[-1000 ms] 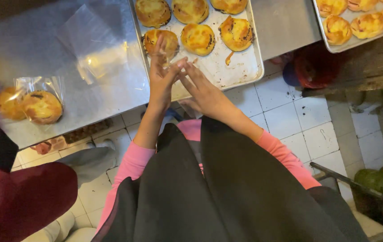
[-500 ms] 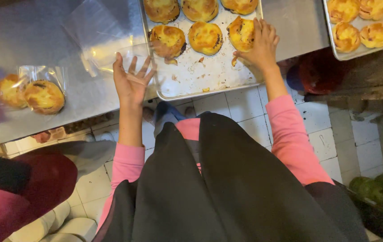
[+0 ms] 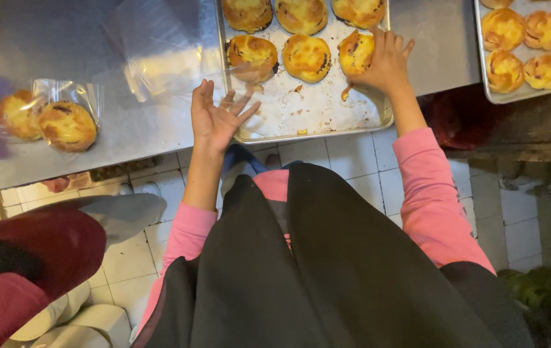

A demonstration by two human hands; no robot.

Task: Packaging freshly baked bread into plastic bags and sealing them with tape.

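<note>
Right hand (image 3: 386, 61) clamped on a golden bun (image 3: 356, 53) at the right edge of a baking tray (image 3: 327, 125), left hand (image 3: 216, 117) open, fingers spread beside the tray's near corner, bagged buns (image 3: 50, 121) left on the steel bench (image 3: 43, 38).

The person wears a long-sleeved pink top, its sleeves pushed up short of the wrists, under a dark sleeveless apron or vest that falls open down the front.
</note>
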